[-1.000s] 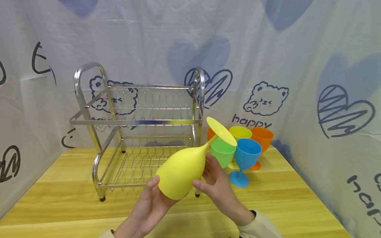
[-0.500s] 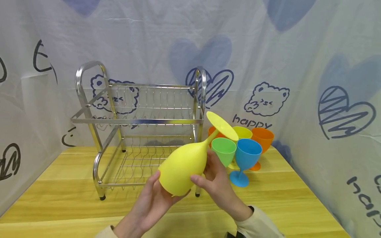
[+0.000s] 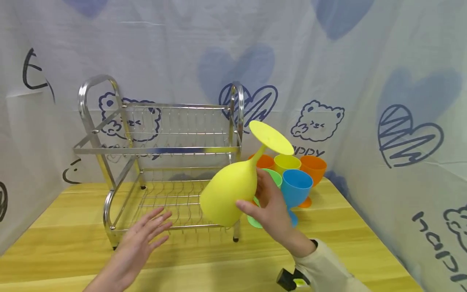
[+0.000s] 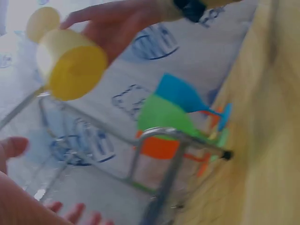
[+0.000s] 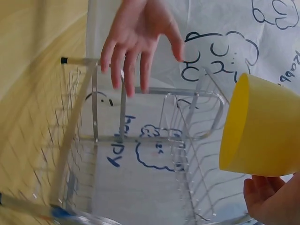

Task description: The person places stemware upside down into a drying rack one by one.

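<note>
A yellow plastic goblet is held in the air by my right hand, its bowl tilted mouth-down to the left and its round foot up at the right. The right thumb lies on the near side of the bowl; the other fingers go behind it, partly hidden. In the right wrist view the goblet's mouth faces left. My left hand is apart from the goblet, fingers spread and straight, in front of the rack's lower left. The same left hand shows holding nothing in the right wrist view.
A two-tier metal dish rack stands behind the hands on the wooden table. Right of it stand several upright goblets: a blue goblet, a green goblet, a yellow goblet and orange ones.
My left hand has let go of the yellow goblet and moved left, its fingers spreading. The right hand has raised the goblet slightly. The view has shifted a little to the right.
</note>
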Demonstrator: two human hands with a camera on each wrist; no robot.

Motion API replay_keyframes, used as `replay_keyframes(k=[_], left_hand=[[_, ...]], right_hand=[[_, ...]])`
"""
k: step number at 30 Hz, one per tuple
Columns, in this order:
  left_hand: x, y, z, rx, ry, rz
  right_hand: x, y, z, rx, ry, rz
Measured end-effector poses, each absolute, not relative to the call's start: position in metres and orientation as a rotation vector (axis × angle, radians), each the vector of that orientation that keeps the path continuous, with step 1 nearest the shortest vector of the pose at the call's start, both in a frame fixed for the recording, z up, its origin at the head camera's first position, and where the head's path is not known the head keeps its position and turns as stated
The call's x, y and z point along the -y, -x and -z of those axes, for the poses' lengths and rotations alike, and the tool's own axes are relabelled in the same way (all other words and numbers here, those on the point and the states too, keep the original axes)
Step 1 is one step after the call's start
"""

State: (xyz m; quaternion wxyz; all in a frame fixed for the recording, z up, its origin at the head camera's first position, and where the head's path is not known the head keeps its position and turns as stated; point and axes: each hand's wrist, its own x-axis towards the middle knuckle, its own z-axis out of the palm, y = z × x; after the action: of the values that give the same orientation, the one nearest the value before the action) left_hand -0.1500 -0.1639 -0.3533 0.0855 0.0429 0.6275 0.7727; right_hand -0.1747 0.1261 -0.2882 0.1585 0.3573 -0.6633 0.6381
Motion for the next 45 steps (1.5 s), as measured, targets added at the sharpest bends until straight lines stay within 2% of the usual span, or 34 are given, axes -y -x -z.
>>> replay_keyframes(k=[4,11,16,21,29,36,45], left_hand=[[0.194,0.154,0.336,-2.024,-0.039,-2.287],[0.241,0.152,0.306,-2.146,-0.062,-2.482],[0.260,0.158,0.277,-2.531,-0.034,-2.354],[0.285,0.182,0.257,-2.590,-0.197,-2.242],[0.295,0.212,0.240,-2.442,-0.402,-2.214],[0.305,0.225,0.237,-2.157,-0.522,-2.419],[0.321,0.232,0.237,-2.376,-0.590,-2.212]], right_hand=[[-0.134,0.176,0.271,1.951,-1.016,-1.736],[-0.139,0.175,0.233,1.989,-1.088,-1.559],[-0.140,0.176,0.205,1.980,-1.124,-1.455],[-0.136,0.187,0.184,1.974,-1.107,-1.401],[-0.121,0.203,0.164,2.151,-0.949,-1.448],[-0.106,0.217,0.147,2.182,-0.962,-1.466],[-0.083,0.232,0.130,2.223,-0.896,-1.488]])
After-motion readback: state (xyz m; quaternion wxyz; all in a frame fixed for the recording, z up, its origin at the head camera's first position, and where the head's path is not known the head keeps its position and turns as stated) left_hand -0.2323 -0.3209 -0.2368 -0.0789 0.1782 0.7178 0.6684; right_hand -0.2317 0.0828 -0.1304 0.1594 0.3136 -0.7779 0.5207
